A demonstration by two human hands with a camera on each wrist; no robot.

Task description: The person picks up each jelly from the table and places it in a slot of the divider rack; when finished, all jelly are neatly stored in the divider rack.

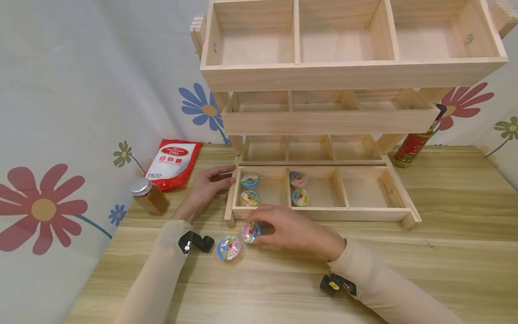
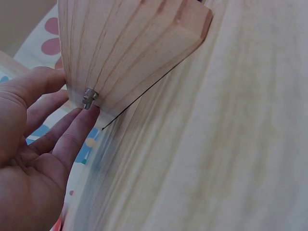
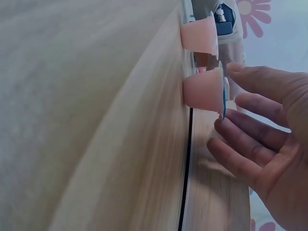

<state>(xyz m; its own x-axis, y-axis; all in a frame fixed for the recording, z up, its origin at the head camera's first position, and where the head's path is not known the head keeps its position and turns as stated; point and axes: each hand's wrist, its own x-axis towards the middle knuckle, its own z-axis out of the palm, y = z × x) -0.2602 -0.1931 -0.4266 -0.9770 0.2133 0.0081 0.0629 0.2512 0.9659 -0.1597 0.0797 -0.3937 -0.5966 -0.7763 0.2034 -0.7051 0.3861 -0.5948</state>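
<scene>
Two jelly cups with pink bodies and printed foil lids stand on the table in front of a tiered wooden rack (image 1: 319,215). My right hand (image 1: 293,229) is over the nearer-to-rack jelly cup (image 1: 252,231). In the right wrist view, its thumb and fingers spread about that cup's lid (image 3: 224,91), with no firm grip visible; the cup's base is on the table. The other jelly cup (image 1: 229,248) stands beside it. My left hand (image 1: 205,186) touches the rack's left side post (image 2: 125,53) with extended fingers, near a metal bolt (image 2: 89,97).
The bottom tray holds two jelly cups in its left compartment (image 1: 275,189) and two in its middle one (image 1: 323,189). A sugar bag (image 1: 171,162) and a brown jar with a silver lid (image 1: 149,196) stand left; a bottle (image 1: 413,146) stands behind the rack's right side.
</scene>
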